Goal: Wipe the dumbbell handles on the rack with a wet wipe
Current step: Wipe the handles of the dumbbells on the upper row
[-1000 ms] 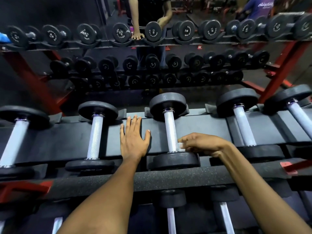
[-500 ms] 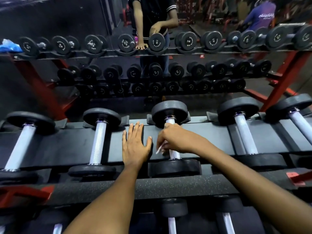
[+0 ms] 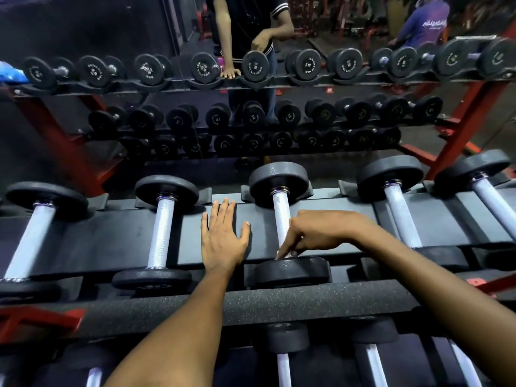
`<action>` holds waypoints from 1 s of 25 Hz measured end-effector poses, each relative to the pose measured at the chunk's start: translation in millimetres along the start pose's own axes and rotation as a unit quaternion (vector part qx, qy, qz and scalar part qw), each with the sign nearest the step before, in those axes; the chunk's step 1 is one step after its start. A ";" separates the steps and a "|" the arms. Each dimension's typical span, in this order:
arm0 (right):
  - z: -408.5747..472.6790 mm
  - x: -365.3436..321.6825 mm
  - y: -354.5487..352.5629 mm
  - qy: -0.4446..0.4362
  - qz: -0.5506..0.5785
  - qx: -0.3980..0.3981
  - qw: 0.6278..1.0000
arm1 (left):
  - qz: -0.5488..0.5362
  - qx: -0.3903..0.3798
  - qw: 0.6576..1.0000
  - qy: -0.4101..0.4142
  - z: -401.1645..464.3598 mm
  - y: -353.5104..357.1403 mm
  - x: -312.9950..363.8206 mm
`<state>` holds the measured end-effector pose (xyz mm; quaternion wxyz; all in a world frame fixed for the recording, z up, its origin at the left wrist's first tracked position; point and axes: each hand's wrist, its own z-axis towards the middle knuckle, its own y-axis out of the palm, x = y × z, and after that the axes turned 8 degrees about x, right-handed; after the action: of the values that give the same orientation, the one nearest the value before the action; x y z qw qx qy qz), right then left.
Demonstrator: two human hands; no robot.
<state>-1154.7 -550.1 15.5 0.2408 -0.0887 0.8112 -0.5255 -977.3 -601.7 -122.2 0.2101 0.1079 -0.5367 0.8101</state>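
Several dumbbells with silver knurled handles and black heads lie across the top shelf of the rack [image 3: 111, 241]. My right hand [image 3: 315, 233] curls over the near end of the middle dumbbell's handle [image 3: 280, 213], fingertips pressing a small white wet wipe [image 3: 282, 254] against it just above the near head [image 3: 291, 270]. Most of the wipe is hidden under my fingers. My left hand [image 3: 222, 236] rests flat on the dark shelf between that dumbbell and the one to its left [image 3: 162, 233], fingers spread and straight.
A padded rail [image 3: 279, 305] runs along the shelf's front, with more dumbbells on the tier below. A mirror behind reflects the rack, a person standing at it, and another person in blue at the top right. Red rack legs [image 3: 460, 129] stand at both sides.
My right hand slid up to the far end of the middle handle, then back down to its near end with the wipe. My left hand stayed flat on the shelf.
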 end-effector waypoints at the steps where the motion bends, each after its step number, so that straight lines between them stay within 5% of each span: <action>1: -1.1 2.3 1.4 0.000 0.013 0.012 1.000 | 0.001 0.003 1.000 -0.001 0.9 0.4 -0.1; 6: -26.4 14.8 11.3 0.024 0.094 0.042 0.994 | 0.005 -0.008 1.000 -0.003 0.3 -1.3 1.7; 10: -40.9 51.0 19.7 0.132 0.109 0.106 0.979 | 0.006 -0.003 1.000 -0.003 -0.2 -1.3 2.1; 12: -25.1 51.3 40.0 0.189 0.272 0.144 0.932 | 0.008 -0.004 1.000 -0.003 -0.1 -0.8 1.3; 14: -8.0 43.1 58.2 0.186 0.502 0.069 0.842 | 0.007 -0.001 1.000 -0.004 -0.3 -1.0 0.8; 16: 2.6 47.4 71.2 0.157 0.616 0.028 0.771 | 0.005 0.000 1.000 -0.003 0.3 -1.6 1.2; 20: 3.7 63.3 72.1 0.141 0.609 -0.008 0.780 | 0.004 0.002 1.000 -0.003 0.7 -1.9 2.1; 23: 4.2 60.7 73.2 0.148 0.671 0.016 0.727 | 0.005 0.003 1.000 -0.003 1.6 -1.9 1.4; 25: 2.6 59.5 72.5 0.154 0.670 0.022 0.726 | 0.005 0.000 1.000 -0.004 0.5 -1.3 1.6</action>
<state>-1197.2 -544.5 -67.9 0.4035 0.5655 0.6738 -0.2517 -978.2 -601.4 -120.3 0.2044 0.1084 -0.5376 0.8108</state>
